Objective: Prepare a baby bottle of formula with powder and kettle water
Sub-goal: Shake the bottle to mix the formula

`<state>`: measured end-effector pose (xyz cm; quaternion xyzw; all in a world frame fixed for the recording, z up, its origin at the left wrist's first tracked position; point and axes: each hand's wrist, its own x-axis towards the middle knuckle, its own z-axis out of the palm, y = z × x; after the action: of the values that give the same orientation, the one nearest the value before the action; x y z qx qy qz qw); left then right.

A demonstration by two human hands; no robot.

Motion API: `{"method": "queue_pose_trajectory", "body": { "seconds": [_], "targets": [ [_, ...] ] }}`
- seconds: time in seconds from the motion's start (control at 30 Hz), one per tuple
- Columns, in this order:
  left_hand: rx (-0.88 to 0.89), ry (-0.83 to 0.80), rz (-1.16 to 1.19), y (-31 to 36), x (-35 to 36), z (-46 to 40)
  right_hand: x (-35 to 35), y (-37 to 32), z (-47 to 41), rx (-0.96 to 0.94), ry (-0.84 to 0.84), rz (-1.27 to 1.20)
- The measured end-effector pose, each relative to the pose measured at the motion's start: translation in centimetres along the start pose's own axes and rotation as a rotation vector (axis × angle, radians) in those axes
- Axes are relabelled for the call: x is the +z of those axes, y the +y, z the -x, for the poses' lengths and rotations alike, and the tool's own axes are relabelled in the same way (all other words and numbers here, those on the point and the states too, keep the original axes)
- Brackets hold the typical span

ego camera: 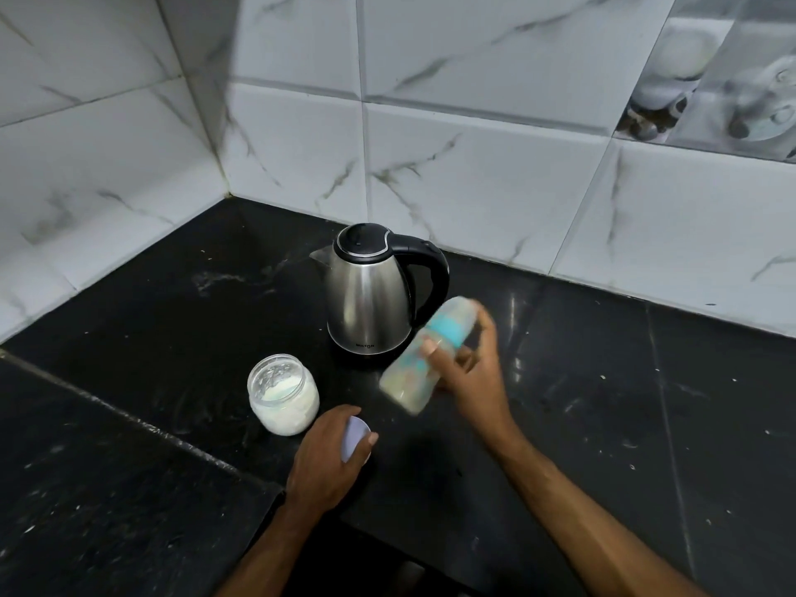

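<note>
My right hand [467, 364] grips a baby bottle [424, 359] with a teal ring, held tilted above the counter and blurred by motion; pale liquid shows inside it. My left hand [329, 454] holds a pale lilac lid [356, 437] just above the black counter. Left of it stands an open glass jar [283, 396] of white powder. Behind the bottle a steel kettle [370, 290] with a black lid and handle stands upright, its lid shut.
The black stone counter [603, 402] runs into a corner of white marbled wall tiles [474, 157]. A seam crosses the counter at the left [129, 417]. The counter's front edge lies near my forearms.
</note>
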<state>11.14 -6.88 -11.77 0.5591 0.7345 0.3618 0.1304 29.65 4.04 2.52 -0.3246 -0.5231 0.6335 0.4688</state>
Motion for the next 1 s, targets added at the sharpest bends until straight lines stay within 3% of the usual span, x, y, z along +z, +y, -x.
{"method": "queue_pose_trajectory", "body": {
  "seconds": [0.07, 0.13, 0.27, 0.33, 0.37, 0.5, 0.57, 0.67, 0.7, 0.77, 0.87, 0.9, 0.93, 1.0],
  "targets": [
    [0.022, -0.08, 0.003, -0.7, 0.3, -0.2, 0.3, 0.9, 0.9, 0.023, -0.243, 0.125],
    [0.021, -0.08, 0.013, -0.5, 0.3, -0.2, 0.5, 0.7, 0.8, 0.011, -0.286, 0.157],
    [-0.028, 0.069, 0.04, 0.5, -0.1, 0.3, 0.4, -1.0, -1.4, 0.0, 0.152, -0.118],
    [-0.041, 0.068, 0.038, 0.6, 0.0, 0.2, 0.3, -0.7, -1.6, 0.021, 0.262, -0.215],
    [-0.047, 0.064, 0.039, 0.3, 0.0, 0.2, 0.4, -0.2, -1.1, 0.046, 0.22, -0.173],
    [0.0, -0.032, 0.044, -0.6, 0.4, 0.0, 0.6, 1.6, 1.4, 0.11, -0.249, 0.13],
    [-0.001, 0.004, 0.039, -0.5, 0.3, 0.0, 0.6, 1.0, 0.6, 0.064, -0.17, 0.079],
    [-0.026, 0.071, 0.039, 0.5, -0.1, 0.2, 0.5, -0.3, -1.2, 0.057, 0.182, -0.136],
    [-0.029, 0.068, 0.04, 0.7, -0.1, 0.3, 0.4, -0.2, -1.4, 0.053, 0.231, -0.177],
    [-0.048, 0.044, 0.035, 0.0, 0.1, 0.1, 0.5, 0.8, -0.7, 0.08, 0.137, -0.117],
    [0.029, -0.106, 0.005, -2.0, 0.7, -0.4, 0.9, 2.6, 1.3, 0.103, -0.282, 0.133],
    [0.056, -0.124, 0.009, -2.2, 0.8, -0.5, 0.8, 2.9, 1.3, 0.09, -0.34, 0.173],
    [0.048, -0.088, 0.012, -1.9, 0.7, -0.4, 0.8, 2.5, 0.9, 0.07, -0.313, 0.152],
    [0.013, 0.023, 0.029, -0.7, 0.3, 0.0, 0.9, 1.2, -0.5, 0.067, -0.079, 0.002]
  ]
}}
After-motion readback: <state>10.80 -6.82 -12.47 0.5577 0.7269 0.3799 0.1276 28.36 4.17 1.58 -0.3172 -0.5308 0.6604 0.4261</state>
